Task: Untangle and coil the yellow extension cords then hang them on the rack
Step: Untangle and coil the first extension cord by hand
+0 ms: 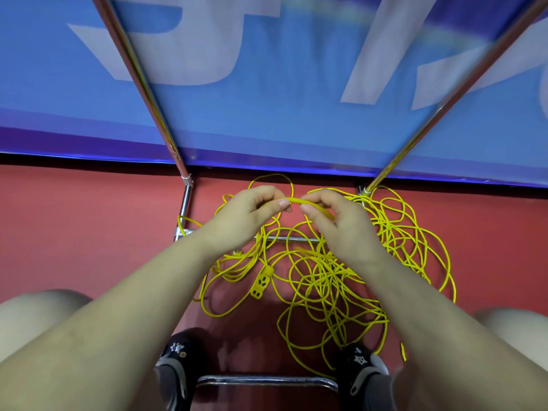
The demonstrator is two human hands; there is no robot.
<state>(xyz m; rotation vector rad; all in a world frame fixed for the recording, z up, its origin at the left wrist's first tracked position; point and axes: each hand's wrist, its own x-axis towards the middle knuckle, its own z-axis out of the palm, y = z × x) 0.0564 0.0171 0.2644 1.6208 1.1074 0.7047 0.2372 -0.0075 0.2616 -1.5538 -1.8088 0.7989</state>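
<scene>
A tangled heap of yellow extension cords [332,280] lies on the red floor between the rack's legs. A yellow socket end [261,282] rests at the heap's left side. My left hand [246,218] and my right hand [335,221] are raised above the heap, each pinching the same short stretch of yellow cord [295,201] between thumb and fingers. That stretch runs between the two hands, and the cord continues over my right hand. The chrome rack [142,75] rises from the floor with two slanted poles, one left and one right [462,84].
A blue banner [267,93] with pale letters stands behind the rack. A chrome base bar [185,209] runs along the floor at left, and another bar [267,381] lies near my feet. My black shoes [178,360] stand beside the heap, with my knees at both edges.
</scene>
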